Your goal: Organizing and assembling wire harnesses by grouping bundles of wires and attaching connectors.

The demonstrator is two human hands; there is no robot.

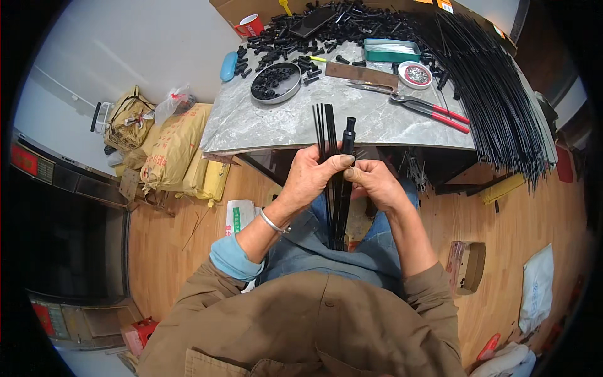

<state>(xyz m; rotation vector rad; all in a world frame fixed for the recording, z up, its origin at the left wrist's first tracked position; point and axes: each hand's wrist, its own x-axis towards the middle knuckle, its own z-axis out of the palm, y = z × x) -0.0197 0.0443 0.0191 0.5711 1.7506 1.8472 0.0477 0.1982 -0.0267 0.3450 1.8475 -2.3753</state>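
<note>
My left hand (306, 174) is closed around several thin black rods (330, 125), which stand upright over my lap above the near edge of the table. Beside them rises a stepped black tubular piece (349, 133) with a narrower top, and my left thumb lies across its lower part. My right hand (378, 183) is closed too, its thumb and fingers pinched at the lower part of that tubular piece, close to the left thumb. The fingers hide how the piece and the rods meet. Below the hands the dark rods run down to my lap.
On the grey marbled table (220, 129) are a round metal tray (296, 88) of black parts, red-handled cutters (433, 113), scissors (370, 87), a green box (392, 56) and a white dish (416, 74). Black fittings (352, 25) heap behind; long black rods (496, 94) overhang the right side.
</note>
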